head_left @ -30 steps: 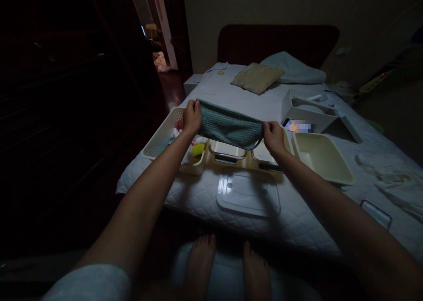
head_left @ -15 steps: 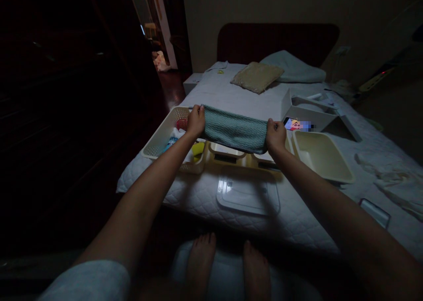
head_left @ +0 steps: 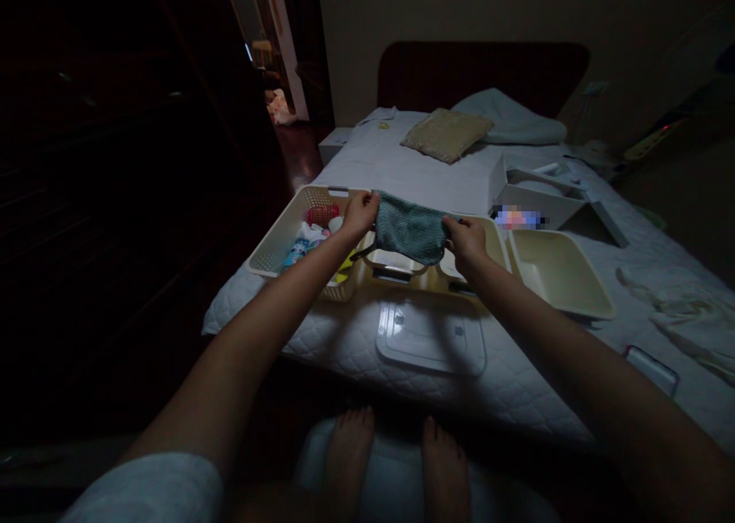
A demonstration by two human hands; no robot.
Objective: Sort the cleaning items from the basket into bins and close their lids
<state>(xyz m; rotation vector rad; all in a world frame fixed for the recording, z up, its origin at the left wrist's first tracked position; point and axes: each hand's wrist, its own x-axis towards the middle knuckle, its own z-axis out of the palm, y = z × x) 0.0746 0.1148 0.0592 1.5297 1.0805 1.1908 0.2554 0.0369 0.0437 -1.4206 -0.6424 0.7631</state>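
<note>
A teal cloth (head_left: 411, 228) is held up in the air by both hands, above the row of containers on the bed (head_left: 321, 338). Its left end is pinched between the thumb and the fingers of the left hand (head_left: 363, 213). Its right end is gripped by the right hand (head_left: 464, 238) in the same way. The cloth is spread between them, a little wrinkled, and a dark strip hangs at its left lower corner.

Under the left forearm, a perforated basket (head_left: 269, 240) is seen, in which a red item (head_left: 322, 215), a blue-labelled bottle (head_left: 297, 253) and something yellow are kept. Two pale bins are partly covered by the cloth; their contents cannot be told. To the right of them, a cream tub (head_left: 560, 274) is placed. A clear lid (head_left: 430, 335) is laid flat on the bed, in front of the bins. Behind the cream tub, a lit screen (head_left: 518, 217) is seen beside a white box (head_left: 537, 201). Farther back, a beige cushion (head_left: 446, 134) is rested near the headboard (head_left: 482, 75).
</note>
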